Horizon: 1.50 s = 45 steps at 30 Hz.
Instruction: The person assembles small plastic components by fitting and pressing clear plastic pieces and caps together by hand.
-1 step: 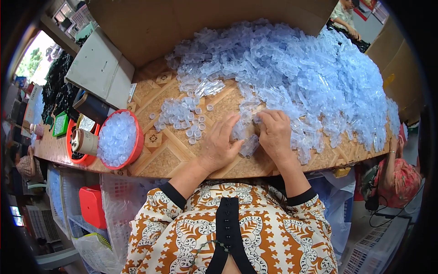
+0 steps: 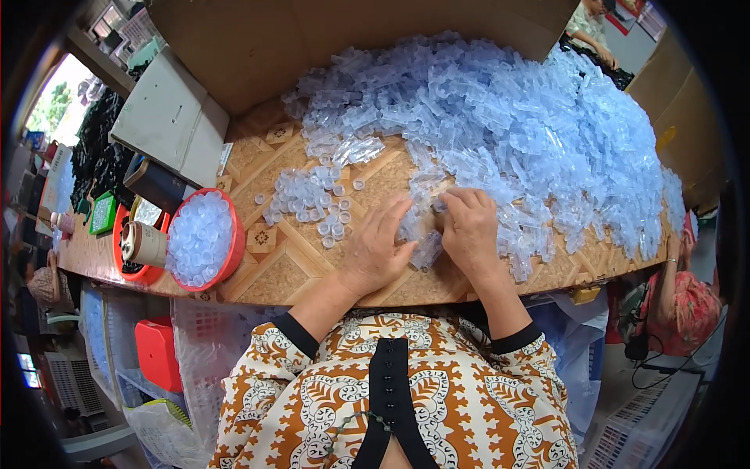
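Observation:
My left hand rests on the patterned tabletop, fingers stretched forward and thumb apart. Beside its fingertips are clear plastic pieces; it does not grip them. My right hand is closed, its fingers curled down in a pinch with a small bluish clear plastic piece at the tips, mostly hidden by the fingers. Between the hands, near the right thumb, lies a clear plastic tube-like piece. Left of my left hand sits a loose group of small round clear caps.
A large heap of clear plastic pieces covers the back and right, against a cardboard wall. At left stand a red bowl of caps, a beige cylinder and a white box. Other people are at the sides.

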Available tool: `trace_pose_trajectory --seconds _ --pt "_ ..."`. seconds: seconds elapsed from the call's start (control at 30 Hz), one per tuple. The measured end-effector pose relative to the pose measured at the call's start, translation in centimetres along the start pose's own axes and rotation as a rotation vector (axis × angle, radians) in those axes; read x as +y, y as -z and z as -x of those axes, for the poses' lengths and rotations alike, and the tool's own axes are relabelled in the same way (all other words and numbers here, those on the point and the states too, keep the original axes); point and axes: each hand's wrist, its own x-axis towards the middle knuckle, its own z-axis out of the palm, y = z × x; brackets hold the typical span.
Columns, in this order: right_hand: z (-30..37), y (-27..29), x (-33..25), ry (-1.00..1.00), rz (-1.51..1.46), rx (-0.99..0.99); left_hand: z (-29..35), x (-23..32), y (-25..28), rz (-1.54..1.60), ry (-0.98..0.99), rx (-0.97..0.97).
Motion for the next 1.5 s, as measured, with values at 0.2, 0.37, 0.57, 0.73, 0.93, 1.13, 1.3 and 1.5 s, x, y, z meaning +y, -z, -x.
trace_pose_trajectory --seconds 0.2,0.37,0.57,0.73,0.93,1.13,1.3,1.5 --pt "-0.5 -0.8 -1.7 0.075 0.118 -0.054 -0.1 0.1 0.2 -0.016 -0.047 -0.048" --pt "-0.9 -0.8 -1.9 0.001 -0.323 -0.124 0.2 -0.2 0.6 0.345 0.286 -0.160" --pt "-1.3 1.0 -2.8 -0.298 -0.900 -0.378 1.4 -1.1 1.6 0.945 0.384 -0.148" --pt "0.0 1.6 -2.1 -0.476 -1.348 -0.466 2.5 0.6 3.7 1.250 0.448 -0.200" --pt "1.0 3.6 -3.7 -0.292 -0.925 -0.470 3.1 2.8 4.7 1.238 0.457 -0.164" --pt "1.8 4.5 -4.4 -0.124 -0.794 -0.327 4.3 3.7 4.2 1.242 0.389 -0.151" --pt "2.8 3.9 -3.4 -0.060 -0.860 -0.233 4.4 4.7 4.0 1.212 0.359 -0.140" --pt "3.5 4.1 -3.3 -0.214 -1.256 -0.326 3.8 4.9 4.3 1.012 0.209 -0.074"
